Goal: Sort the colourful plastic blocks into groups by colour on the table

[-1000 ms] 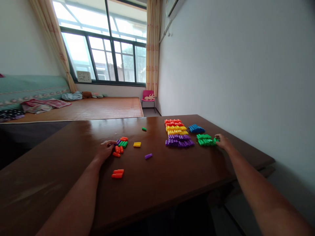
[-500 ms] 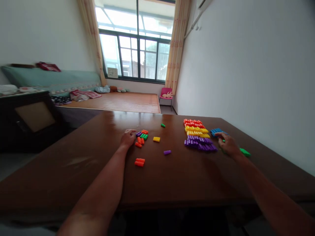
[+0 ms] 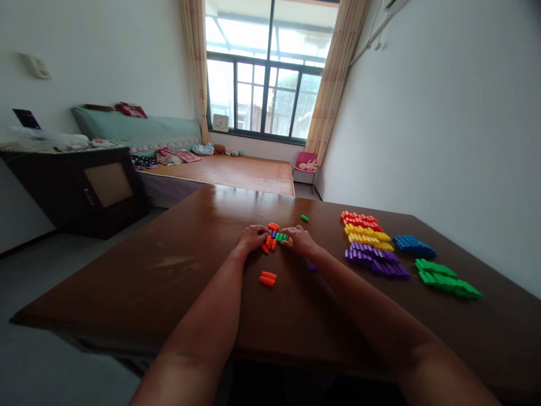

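Observation:
My left hand [image 3: 252, 238] rests on the brown table with its fingers drawn together at a pair of purple bullet-shaped plastic pieces [image 3: 273, 234]. Opposite it, my right hand [image 3: 300, 241] closes its thumb and fingertips around the end of a short row of green pieces [image 3: 281, 237]. A bit of yellow shows under the right fingers, mostly hidden. Orange pieces [image 3: 269, 243] lie just in front of the fingertips, and another orange pair [image 3: 274, 226] lies behind them. Nearer me is a separate orange group [image 3: 267, 278].
On the right lie sorted rows: red [image 3: 361, 221], yellow [image 3: 369, 237], purple [image 3: 376, 260], blue [image 3: 414, 246] and green [image 3: 448, 279]. A single green piece [image 3: 305, 218] lies farther back. One purple piece [image 3: 312, 268] sits beside my right forearm.
My right hand has left the blue and green rows and come across to the small pieces by my left hand. The view has turned left.

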Demonstrator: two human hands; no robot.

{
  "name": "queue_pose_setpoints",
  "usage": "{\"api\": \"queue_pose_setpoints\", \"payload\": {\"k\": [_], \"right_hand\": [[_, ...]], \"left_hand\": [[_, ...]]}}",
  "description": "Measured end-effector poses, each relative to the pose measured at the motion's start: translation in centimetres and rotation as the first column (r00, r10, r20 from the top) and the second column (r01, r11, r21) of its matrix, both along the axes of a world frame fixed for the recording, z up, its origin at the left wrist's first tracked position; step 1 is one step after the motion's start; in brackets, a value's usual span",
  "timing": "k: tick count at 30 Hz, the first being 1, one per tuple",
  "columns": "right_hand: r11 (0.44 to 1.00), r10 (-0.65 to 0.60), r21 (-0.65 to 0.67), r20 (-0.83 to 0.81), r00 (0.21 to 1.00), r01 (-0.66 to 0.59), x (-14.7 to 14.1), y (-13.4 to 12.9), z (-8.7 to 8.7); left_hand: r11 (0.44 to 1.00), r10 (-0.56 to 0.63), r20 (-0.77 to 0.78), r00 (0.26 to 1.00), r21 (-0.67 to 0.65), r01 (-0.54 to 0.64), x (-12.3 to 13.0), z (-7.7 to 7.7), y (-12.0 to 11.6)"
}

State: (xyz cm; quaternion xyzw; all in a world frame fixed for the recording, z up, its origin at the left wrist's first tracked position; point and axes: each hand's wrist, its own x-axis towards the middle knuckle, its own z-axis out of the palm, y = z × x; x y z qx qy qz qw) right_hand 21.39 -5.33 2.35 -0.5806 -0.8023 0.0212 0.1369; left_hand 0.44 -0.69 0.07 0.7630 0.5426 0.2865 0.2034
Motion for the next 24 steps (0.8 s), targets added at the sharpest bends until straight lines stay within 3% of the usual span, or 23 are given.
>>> {"api": "queue_pose_setpoints", "payload": {"k": [5, 10, 13, 17, 21, 24], "right_hand": [[0.999, 0.046, 0.015, 0.046, 0.998, -0.047, -0.5, 0.4, 0.8], [0.981, 0.087, 0.182, -0.123, 0.989, -0.063, 4.0, -2.9, 1.8], [0.982, -0.007, 0.185, -0.208, 0.978, 0.046, 9.8, -5.9, 1.7], [0.931, -0.274, 0.172, -0.259, 0.926, 0.323, 20.7, -10.7, 1.6], [0.759, -0.577, 0.181, -0.257, 0.775, 0.626, 31.7, -16.9, 2.7], [0.637, -0.703, 0.203, -0.244, 0.668, 0.744, 37.1, -21.1, 3.5]], "left_hand": [[0.999, 0.032, 0.019, 0.999, 0.005, -0.032, 0.0, -0.1, 0.2], [1.000, 0.025, 0.000, 1.000, 0.017, -0.025, -0.1, -0.3, 0.5], [0.999, 0.001, -0.034, 0.999, 0.034, 0.000, -0.3, -0.2, 0.7], [1.000, -0.014, -0.077, 0.997, 0.019, 0.015, -0.5, 0.3, 1.0], [1.000, 0.014, -0.110, 0.994, 0.023, -0.012, -0.6, 0.8, 1.2], [0.999, 0.025, -0.126, 0.992, 0.029, -0.021, -0.7, 0.6, 1.5]]}}
